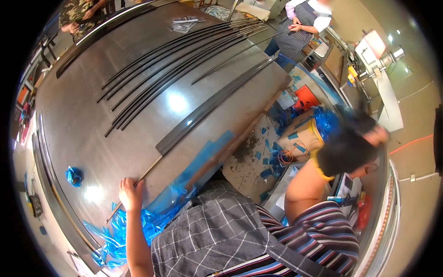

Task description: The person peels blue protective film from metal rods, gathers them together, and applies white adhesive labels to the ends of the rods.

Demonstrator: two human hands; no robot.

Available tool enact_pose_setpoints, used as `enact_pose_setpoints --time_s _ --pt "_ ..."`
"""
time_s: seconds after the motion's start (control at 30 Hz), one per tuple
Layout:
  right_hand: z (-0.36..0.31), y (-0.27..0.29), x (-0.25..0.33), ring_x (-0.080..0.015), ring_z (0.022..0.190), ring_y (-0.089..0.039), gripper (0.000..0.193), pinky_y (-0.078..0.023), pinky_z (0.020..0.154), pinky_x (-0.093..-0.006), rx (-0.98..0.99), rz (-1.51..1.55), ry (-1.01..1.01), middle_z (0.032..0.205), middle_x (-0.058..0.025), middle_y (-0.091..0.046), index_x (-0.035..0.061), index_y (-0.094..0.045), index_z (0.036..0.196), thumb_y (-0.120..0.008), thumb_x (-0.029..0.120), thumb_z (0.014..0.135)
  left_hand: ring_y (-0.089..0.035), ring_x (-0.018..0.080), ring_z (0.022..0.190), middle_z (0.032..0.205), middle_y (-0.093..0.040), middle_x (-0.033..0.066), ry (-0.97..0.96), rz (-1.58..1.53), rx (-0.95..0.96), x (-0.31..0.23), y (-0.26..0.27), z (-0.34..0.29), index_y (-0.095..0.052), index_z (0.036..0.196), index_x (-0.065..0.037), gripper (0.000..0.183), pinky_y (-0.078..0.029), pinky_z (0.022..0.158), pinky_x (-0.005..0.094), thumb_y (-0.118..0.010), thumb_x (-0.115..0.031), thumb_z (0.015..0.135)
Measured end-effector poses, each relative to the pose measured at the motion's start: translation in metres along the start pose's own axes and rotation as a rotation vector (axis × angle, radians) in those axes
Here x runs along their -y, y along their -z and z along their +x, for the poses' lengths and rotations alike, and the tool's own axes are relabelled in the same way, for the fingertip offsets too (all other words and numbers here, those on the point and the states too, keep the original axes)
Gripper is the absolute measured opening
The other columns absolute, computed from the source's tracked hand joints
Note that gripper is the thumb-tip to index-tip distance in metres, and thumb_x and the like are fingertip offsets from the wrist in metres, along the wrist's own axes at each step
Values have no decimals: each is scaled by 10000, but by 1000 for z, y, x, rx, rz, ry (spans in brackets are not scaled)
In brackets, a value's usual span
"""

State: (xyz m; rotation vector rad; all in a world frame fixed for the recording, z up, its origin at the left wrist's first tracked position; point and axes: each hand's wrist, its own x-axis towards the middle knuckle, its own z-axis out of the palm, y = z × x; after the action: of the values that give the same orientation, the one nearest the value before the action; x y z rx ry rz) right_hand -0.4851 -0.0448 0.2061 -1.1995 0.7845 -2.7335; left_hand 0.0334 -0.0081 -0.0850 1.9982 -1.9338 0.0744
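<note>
My left hand (131, 195) is bare and closed round a thin brownish strip (150, 169) near the table's front left. From my fingers the strip runs up to the near end of a long, flat dark-grey bar (207, 111). Crumpled blue plastic film (152, 221) lies beside my left wrist. My right hand (348, 150), in a black glove with a yellow cuff, is raised out to the right, away from the table. Motion smears its fingers, so what it holds, if anything, cannot be made out.
Several slim dark rods (161, 64) lie across the metal table (74, 120), with a small clear bag (184, 23) beyond them. A blue film ball (74, 176) sits at left. Right of the table stands a bin (300, 131) with blue film. One co-worker (300, 27) stands at the far right, another at the far left.
</note>
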Motion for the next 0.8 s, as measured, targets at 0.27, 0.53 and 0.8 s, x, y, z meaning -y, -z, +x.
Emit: enact_pose_setpoints --time_s 0.27,0.53,0.8 --pt "-176 -102 -26 -126 771 -484 52 -426 730 -269 1113 -35 -528 841 -38 -493 43 -508 936 -534 72 902 -565 334 895 926 -602 121 18 -149 79 -128 -18 94 -623 884 -76 213 -463 817 407 -694 -251 785" --pt "-204 -142 -32 -203 837 -551 83 -454 758 -303 1373 114 -814 899 -81 -548 25 -558 918 -504 86 898 -579 179 761 859 -611 92 221 -2178 994 -165 64 32 -622 1029 -19 538 -468 740 303 -391 -501 973" --pt "-201 -37 -95 -328 1253 -458 769 -394 1017 -405 1840 -561 -609 1368 -191 -417 38 -337 1388 -745 265 777 -621 341 834 891 -660 143 845 -80 -271 61 106 -93 -664 880 -51 349 -489 726 416 -670 -397 833"
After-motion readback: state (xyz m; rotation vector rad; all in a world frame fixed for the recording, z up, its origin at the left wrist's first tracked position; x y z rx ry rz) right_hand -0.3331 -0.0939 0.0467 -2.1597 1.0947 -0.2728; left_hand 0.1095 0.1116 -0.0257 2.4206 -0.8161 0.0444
